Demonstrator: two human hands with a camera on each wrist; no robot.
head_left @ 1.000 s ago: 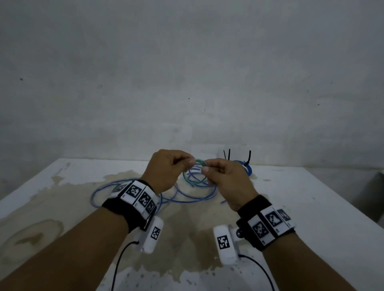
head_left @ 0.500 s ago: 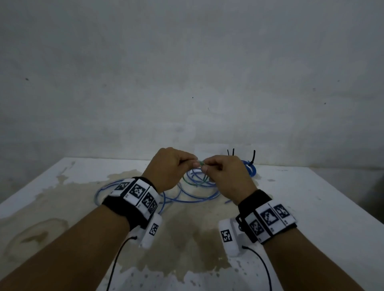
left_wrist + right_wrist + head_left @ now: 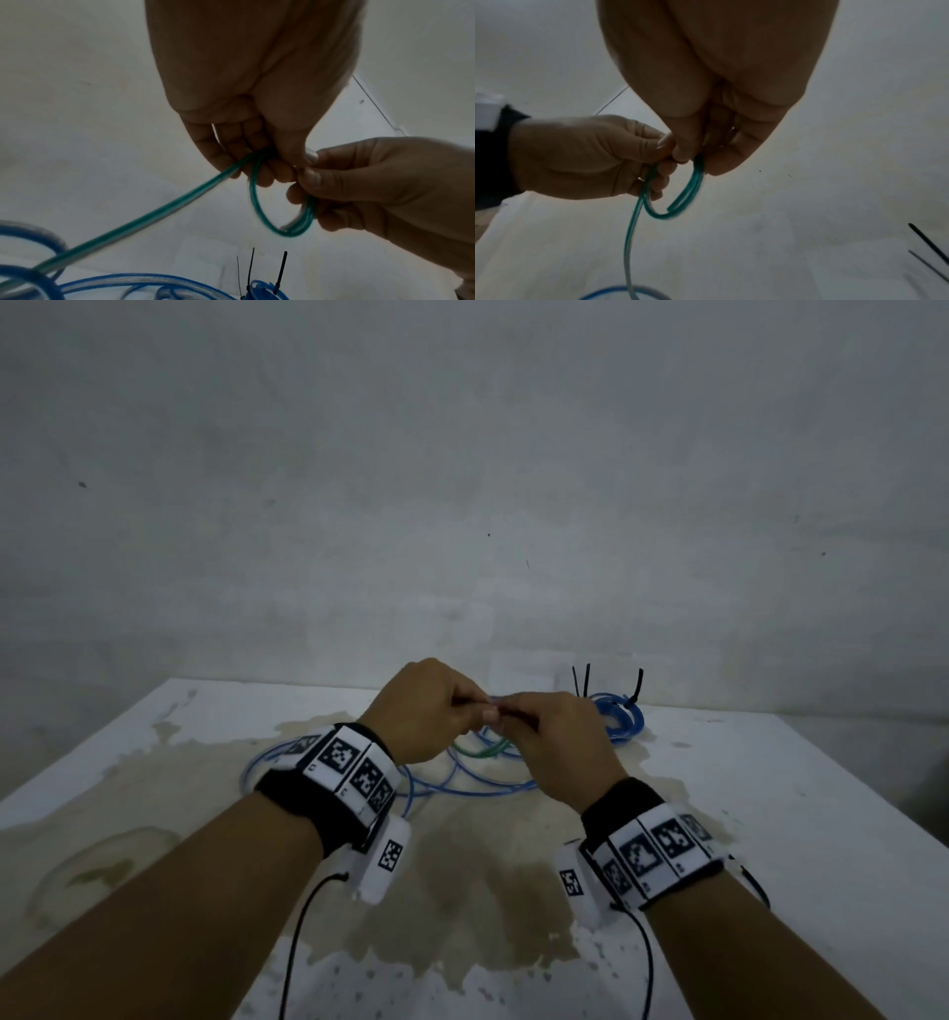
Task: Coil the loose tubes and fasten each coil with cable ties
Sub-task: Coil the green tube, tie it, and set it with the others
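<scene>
Above the stained table (image 3: 154, 762), my left hand (image 3: 426, 706) and right hand (image 3: 560, 742) both pinch the green tube (image 3: 144, 219) into a small hanging loop; its tail slants down toward the blue tubes (image 3: 462, 788).

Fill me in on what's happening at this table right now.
A person is coiling a green tube above the white table. The left hand and the right hand both pinch its first small loop. A loose blue tube lies uncoiled below, and a blue coil already fastened with black cable ties sits behind.
</scene>
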